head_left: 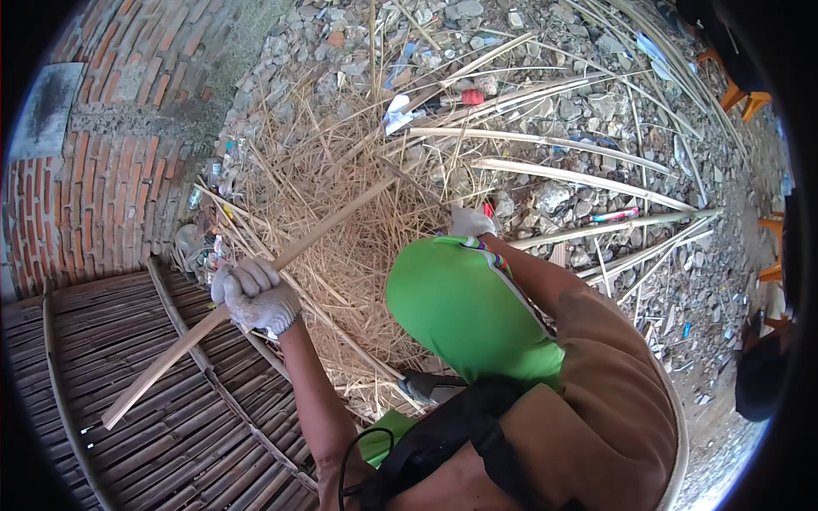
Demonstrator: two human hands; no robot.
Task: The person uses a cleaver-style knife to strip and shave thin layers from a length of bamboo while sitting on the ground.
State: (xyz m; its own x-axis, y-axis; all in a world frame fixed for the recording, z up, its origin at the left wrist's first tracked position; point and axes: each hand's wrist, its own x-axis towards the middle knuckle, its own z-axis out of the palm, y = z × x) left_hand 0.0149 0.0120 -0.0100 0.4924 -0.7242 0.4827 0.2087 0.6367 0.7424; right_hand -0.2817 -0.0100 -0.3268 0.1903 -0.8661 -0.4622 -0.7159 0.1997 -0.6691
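- You've got no readable text, numbers or signs.
- Red-and-white wrapper (pixel 615 215) on the rubble (pixel 603 106), right side: any print is too small for you to read.
- Small litter (pixel 215 169) along the brick wall (pixel 119 192), left: same, illegible.

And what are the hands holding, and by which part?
The left hand holds a strip around its middle. The right hand seems to hold a thin tool by its near end.

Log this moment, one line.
left grip: closed round long pale strip | right grip: partly hidden behind green-clad knee, apparently at thin dark tool | ground: loose shavings | lower left: slatted panel
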